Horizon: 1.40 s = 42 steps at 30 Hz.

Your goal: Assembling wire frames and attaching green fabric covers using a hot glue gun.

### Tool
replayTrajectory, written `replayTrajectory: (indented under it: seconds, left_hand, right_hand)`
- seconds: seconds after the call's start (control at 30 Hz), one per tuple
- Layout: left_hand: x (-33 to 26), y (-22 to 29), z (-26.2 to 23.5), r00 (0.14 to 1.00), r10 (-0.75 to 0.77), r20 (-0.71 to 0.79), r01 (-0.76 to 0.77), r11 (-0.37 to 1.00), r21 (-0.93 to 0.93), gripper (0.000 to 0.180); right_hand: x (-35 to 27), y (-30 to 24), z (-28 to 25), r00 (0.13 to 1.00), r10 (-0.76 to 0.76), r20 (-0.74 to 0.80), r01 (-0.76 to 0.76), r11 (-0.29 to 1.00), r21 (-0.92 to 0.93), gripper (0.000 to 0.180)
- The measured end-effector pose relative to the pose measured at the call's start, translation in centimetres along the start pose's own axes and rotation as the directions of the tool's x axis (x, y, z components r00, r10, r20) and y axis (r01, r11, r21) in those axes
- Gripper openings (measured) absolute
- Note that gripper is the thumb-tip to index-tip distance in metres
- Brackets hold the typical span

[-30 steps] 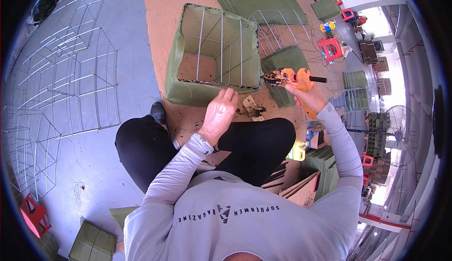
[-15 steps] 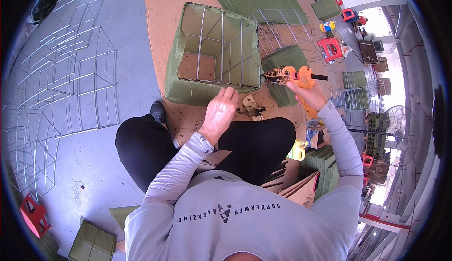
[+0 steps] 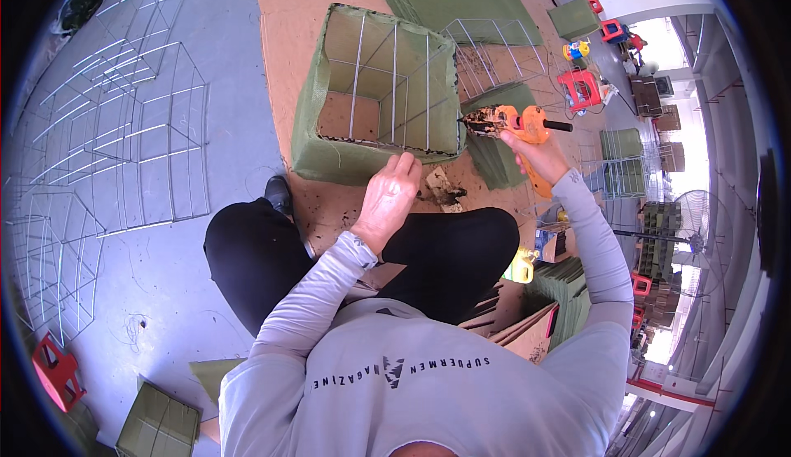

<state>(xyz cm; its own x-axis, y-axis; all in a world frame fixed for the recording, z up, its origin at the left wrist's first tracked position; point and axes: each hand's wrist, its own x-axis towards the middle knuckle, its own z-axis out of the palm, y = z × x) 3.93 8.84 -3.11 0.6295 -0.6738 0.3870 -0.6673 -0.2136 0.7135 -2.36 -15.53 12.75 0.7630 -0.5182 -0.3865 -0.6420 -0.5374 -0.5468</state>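
Note:
A green fabric-covered box with a wire frame (image 3: 325, 158) stands before me, wires crossing its open top and dark glue along its rim. In my right hand (image 3: 540, 158) is an orange glue gun (image 3: 521, 123), smeared with dark glue. Its nozzle touches or nearly touches the box's right edge. My left hand (image 3: 390, 193) rests its bent fingertips at the near rim of the box; whether they pinch the fabric is hidden. A glue-stained scrap (image 3: 445, 189) lies just right of that hand.
Bare wire frames (image 3: 148, 144) stand on the grey floor at left. Green sheets (image 3: 449, 0) lie beyond the box, beside another wire frame (image 3: 494, 53). A red stool (image 3: 579, 89) stands at far right. Stacked green panels (image 3: 568, 296) sit near my right side.
The glue gun's nozzle has shifted slightly up along the box's right edge. My left hand stays at the near rim. The whole view has moved a little.

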Motion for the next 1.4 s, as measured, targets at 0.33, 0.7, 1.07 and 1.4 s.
replayTrajectory:
  seconds: [0.33,0.7,1.07,1.4]
  left_hand:
    - [0.1,0.1,-0.2,1.000,0.010,-0.014,-0.010,1.000,-0.012,0.032]
    - [0.0,-0.2,-0.1,1.000,0.008,-0.019,-0.008,1.000,-0.016,0.033]
    - [0.0,-0.2,0.0,0.999,0.020,-0.047,-0.020,1.000,-0.013,0.029]
    - [-0.1,-0.3,-0.1,0.999,0.020,-0.036,-0.020,1.000,0.002,0.025]
  right_hand:
    - [0.8,0.1,0.5,0.998,-0.009,-0.068,0.006,0.999,-0.045,0.041]
    - [2.4,-0.1,1.0,0.993,-0.018,-0.117,0.010,0.998,-0.070,0.040]
    - [2.6,-0.7,1.7,0.983,0.004,-0.184,-0.057,0.956,-0.287,0.052]
    - [1.4,-1.9,0.5,0.998,0.013,-0.061,-0.016,0.999,-0.037,0.039]
